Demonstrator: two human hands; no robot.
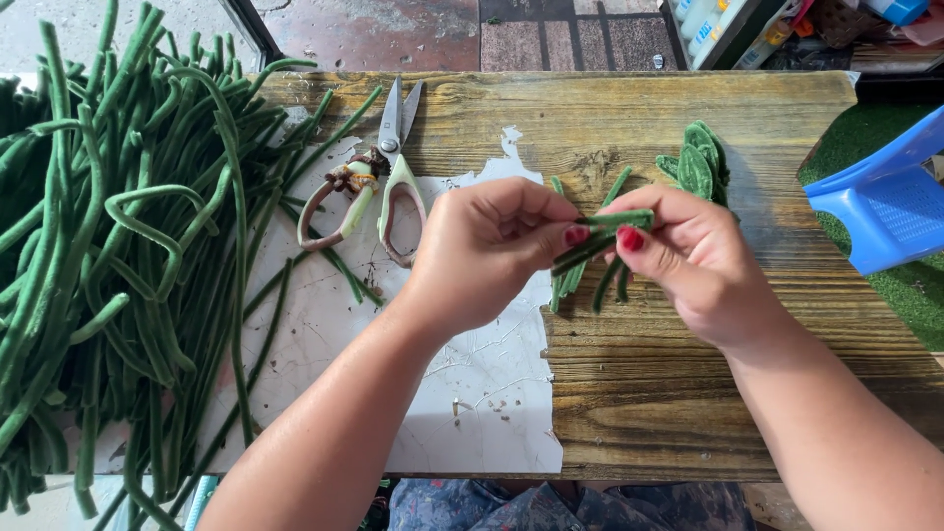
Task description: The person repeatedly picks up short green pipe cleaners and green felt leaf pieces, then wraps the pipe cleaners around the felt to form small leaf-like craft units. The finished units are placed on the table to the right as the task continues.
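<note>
Both my hands meet over the middle of a worn wooden table [688, 393]. My left hand [487, 246] and my right hand [688, 261] pinch the same small bundle of short green fuzzy stems [600, 251] between thumbs and fingers; several stem ends hang below the fingers. Just beyond my right hand lie a few finished green fuzzy leaf shapes [700, 162]. A pair of scissors [379, 182] with pale handles rests open-handled on the table, left of my left hand.
A big heap of long green fuzzy stems [118, 265] covers the table's left side. A white sheet [472, 393] lies under my left forearm. A blue plastic chair [885, 197] stands at the right, beside green turf. Paved floor lies beyond the far edge.
</note>
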